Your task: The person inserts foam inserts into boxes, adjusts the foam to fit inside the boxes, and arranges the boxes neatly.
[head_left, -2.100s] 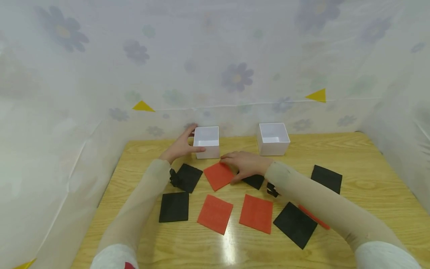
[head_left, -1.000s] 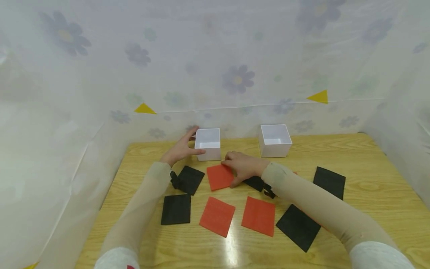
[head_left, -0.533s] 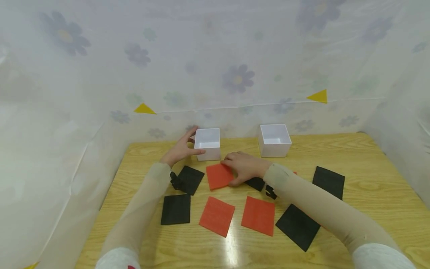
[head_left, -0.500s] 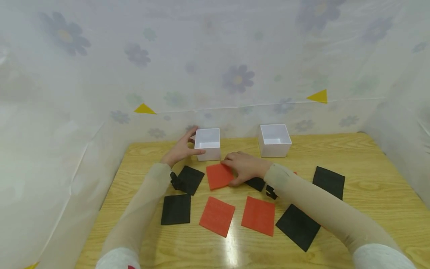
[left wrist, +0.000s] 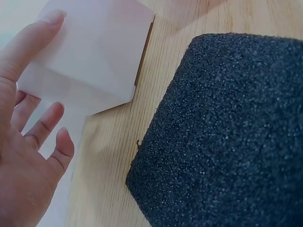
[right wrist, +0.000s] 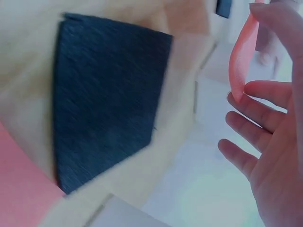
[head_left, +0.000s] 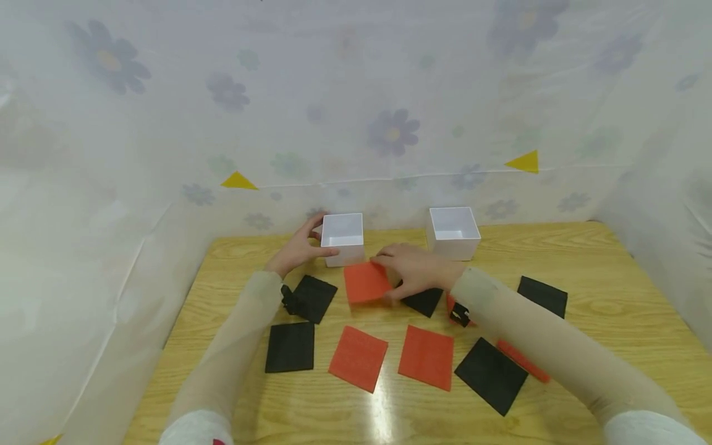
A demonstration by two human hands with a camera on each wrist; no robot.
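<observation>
My right hand [head_left: 414, 270] pinches a red square foam sheet [head_left: 366, 282] by its right edge, thumb below and fingers [right wrist: 258, 113] curled along the far side. The wrist view shows the sheet bent between them and raised edge-on. From the head view the sheet tilts up off the light wooden table [head_left: 601, 259], just in front of the left white open-topped square box [head_left: 343, 238]. Under my right wrist lies a black square foam sheet [head_left: 423, 300], which the wrist view shows flat on the wood [right wrist: 106, 94].

My left hand [head_left: 297, 250] cups the left box from its left side, fingers loosely spread, thumb reaching along the front wall and fingertips [left wrist: 49, 21] on the near wall. They lie against it rather than clamping it. Just beside this wrist sits another black foam square [head_left: 313, 298], filling the left wrist view with its coarse grain [left wrist: 227, 132], flat on the table and apart from the box.

Further out I see a second white square box [head_left: 453, 232] to the right of the first, standing apart from it near the table's back edge. In the nearer row lie a black sheet [head_left: 289, 347], two red sheets [head_left: 358, 358] and [head_left: 425, 357] side by side, and another black sheet [head_left: 489, 374] turned cornerwise. A red piece [head_left: 523, 361] shows partly from under my right forearm, and one more black square [head_left: 542, 296] lies at the far right. A pale flowered plastic curtain [head_left: 389, 130] with yellow triangles closes in the table on three sides.
</observation>
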